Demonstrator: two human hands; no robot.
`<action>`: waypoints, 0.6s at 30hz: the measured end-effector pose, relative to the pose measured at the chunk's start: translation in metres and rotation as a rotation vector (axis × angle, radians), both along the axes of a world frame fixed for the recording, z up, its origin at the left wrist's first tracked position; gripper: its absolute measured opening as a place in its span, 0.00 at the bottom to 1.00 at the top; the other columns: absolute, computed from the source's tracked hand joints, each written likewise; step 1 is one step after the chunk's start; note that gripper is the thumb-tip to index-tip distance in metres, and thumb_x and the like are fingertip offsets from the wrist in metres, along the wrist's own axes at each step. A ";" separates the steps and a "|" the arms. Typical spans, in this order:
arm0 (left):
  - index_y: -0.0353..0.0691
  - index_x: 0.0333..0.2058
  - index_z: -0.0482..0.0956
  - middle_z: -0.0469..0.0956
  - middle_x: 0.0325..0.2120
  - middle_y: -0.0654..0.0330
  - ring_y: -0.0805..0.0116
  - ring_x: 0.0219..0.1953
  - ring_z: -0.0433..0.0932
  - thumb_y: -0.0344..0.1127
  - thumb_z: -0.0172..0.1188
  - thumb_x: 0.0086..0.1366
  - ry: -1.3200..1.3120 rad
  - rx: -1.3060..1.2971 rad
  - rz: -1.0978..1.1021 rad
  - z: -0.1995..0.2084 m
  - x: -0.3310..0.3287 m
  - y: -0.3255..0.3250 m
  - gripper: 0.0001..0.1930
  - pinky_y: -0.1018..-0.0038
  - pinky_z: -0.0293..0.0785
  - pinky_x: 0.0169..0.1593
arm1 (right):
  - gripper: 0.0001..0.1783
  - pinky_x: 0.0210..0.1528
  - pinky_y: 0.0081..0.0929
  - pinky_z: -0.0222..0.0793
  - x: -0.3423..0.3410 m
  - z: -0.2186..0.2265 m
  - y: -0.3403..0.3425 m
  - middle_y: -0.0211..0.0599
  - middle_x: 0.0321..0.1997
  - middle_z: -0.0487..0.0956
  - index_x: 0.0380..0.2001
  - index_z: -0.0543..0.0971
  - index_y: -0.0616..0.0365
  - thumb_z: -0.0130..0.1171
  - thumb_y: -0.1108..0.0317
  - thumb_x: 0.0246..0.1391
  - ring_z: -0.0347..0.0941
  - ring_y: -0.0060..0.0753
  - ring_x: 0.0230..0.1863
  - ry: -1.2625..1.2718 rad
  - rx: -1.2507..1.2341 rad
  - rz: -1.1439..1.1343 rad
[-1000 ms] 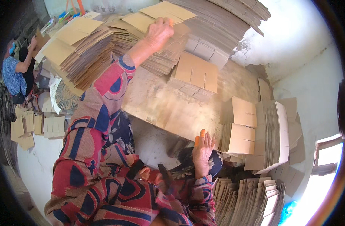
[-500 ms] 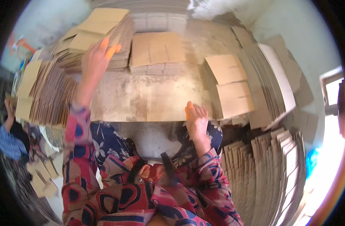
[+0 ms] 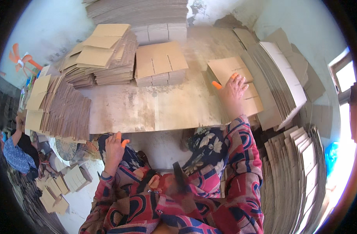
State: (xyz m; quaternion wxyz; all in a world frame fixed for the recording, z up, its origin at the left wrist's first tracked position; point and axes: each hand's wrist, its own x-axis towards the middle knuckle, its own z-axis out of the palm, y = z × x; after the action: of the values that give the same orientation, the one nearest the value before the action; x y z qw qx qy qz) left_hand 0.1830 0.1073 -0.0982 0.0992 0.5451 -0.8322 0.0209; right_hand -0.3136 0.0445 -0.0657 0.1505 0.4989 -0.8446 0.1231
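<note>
My right hand point(image 3: 232, 93) reaches over a low stack of brown cardboard sheets point(image 3: 253, 102) at the table's right. Its fingers are spread and seem to rest on the top sheet, with nothing gripped. Orange finger covers sit on its thumb and one finger. My left hand point(image 3: 114, 151) hangs low by the table's front edge, above my left thigh. That hand also has orange tips on its thumb and a finger, held apart, and no object shows in it. Between the hands lies the worn wooden tabletop point(image 3: 147, 107).
Cardboard stacks stand at the left point(image 3: 67, 109), back left point(image 3: 104, 58) and back middle point(image 3: 161, 60). Upright sheets point(image 3: 274, 82) lean at the right, and more bundles point(image 3: 289, 167) stand below. An orange fan point(image 3: 20, 58) and another person point(image 3: 19, 154) are at the far left.
My left hand has drawn back from the rear left stack to the front edge. My right hand has moved from the front edge onto the right cardboard stack, its fingers spreading.
</note>
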 end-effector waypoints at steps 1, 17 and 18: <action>0.31 0.47 0.75 0.79 0.40 0.49 0.52 0.43 0.76 0.43 0.68 0.53 0.031 0.006 -0.004 0.002 -0.007 -0.005 0.27 0.61 0.69 0.46 | 0.49 0.60 0.65 0.53 -0.012 -0.015 -0.008 0.66 0.61 0.65 0.59 0.63 0.76 0.56 0.38 0.53 0.59 0.65 0.63 0.038 0.076 -0.012; 0.29 0.45 0.73 0.78 0.38 0.48 0.50 0.43 0.74 0.42 0.67 0.54 0.273 -0.223 -0.333 0.037 -0.205 -0.215 0.26 0.62 0.70 0.48 | 0.06 0.36 0.47 0.73 -0.074 -0.010 -0.020 0.51 0.26 0.79 0.28 0.81 0.59 0.60 0.67 0.51 0.78 0.55 0.32 -0.146 0.118 0.379; 0.29 0.45 0.73 0.78 0.38 0.48 0.51 0.43 0.74 0.41 0.67 0.54 0.211 -0.236 -0.317 0.026 -0.210 -0.227 0.25 0.62 0.71 0.48 | 0.06 0.36 0.47 0.72 -0.080 -0.008 -0.020 0.52 0.26 0.79 0.28 0.81 0.60 0.61 0.68 0.50 0.77 0.56 0.32 -0.158 0.126 0.359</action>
State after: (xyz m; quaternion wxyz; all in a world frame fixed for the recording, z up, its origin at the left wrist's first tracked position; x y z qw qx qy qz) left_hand -0.0274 -0.1201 -0.0720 0.2509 0.3913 -0.8842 0.0449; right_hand -0.3932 0.0245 -0.0741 0.0278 0.6385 -0.7574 0.1335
